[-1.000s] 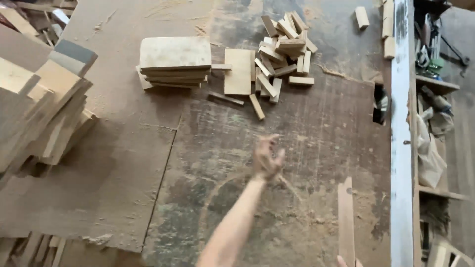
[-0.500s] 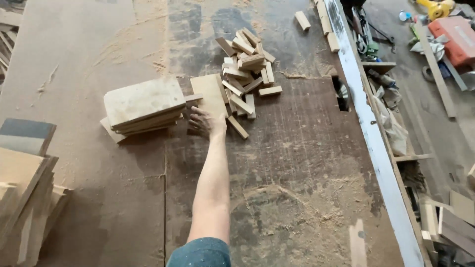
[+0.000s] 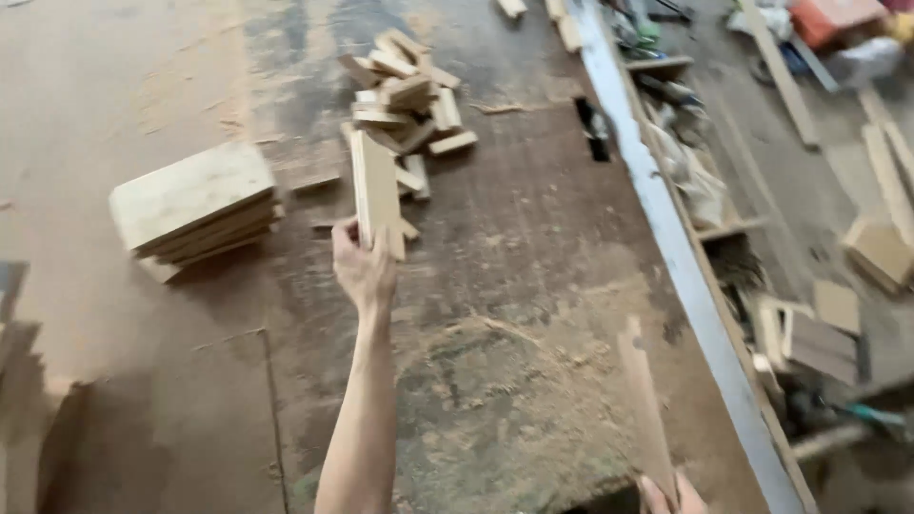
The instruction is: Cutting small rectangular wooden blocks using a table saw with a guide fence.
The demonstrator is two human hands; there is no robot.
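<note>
One board point(image 3: 377, 190) in left hand point(image 3: 362, 269) (w/ tight grip)

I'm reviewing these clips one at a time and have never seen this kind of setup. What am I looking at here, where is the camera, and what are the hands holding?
There is no machine: a person works with bare hands, and one camera worn on the head looks down at them. The left hand, arm stretched forward, grips a flat wooden board by its near end. The right hand, barely in view at the bottom edge, holds a thin wooden strip. On the dusty workbench lie a stack of boards to the left and a loose pile of small offcuts farther off.
</note>
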